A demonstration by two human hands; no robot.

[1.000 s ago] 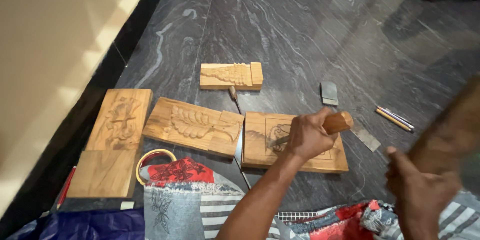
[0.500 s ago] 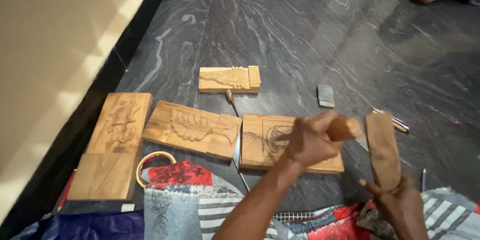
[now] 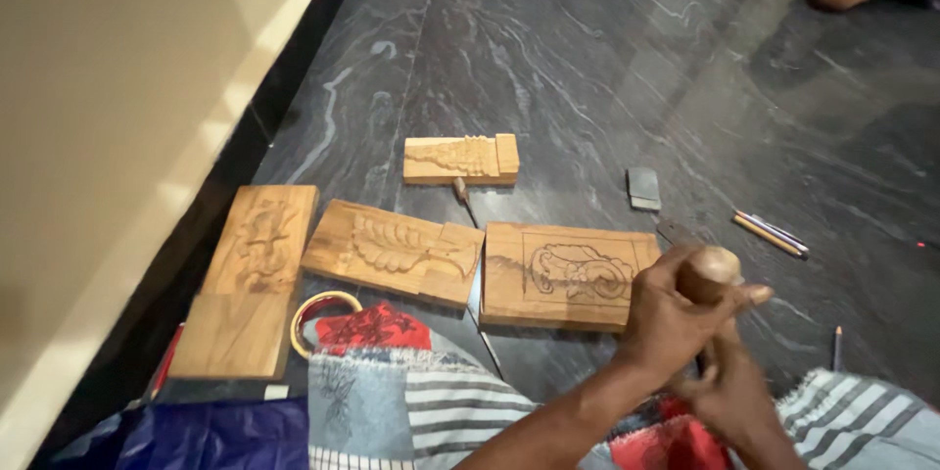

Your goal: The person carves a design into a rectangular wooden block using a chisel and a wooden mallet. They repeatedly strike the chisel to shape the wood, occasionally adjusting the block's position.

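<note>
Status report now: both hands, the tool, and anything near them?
Left hand closed on round-topped wooden tool handle. Right hand below it, blurred, grip unclear. Carved rectangular wooden panel lies on dark stone floor beside left hand.

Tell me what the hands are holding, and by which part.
The left hand grips a wooden handle just below its rounded top. The right hand sits under it, blurred; its hold cannot be told.

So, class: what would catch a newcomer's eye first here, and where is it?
First, the two hands at lower right: the left hand grips a round-headed wooden handle, with the right hand just beneath it. Next, four carved wooden panels on the dark stone floor, the nearest panel right beside the hands.
</note>
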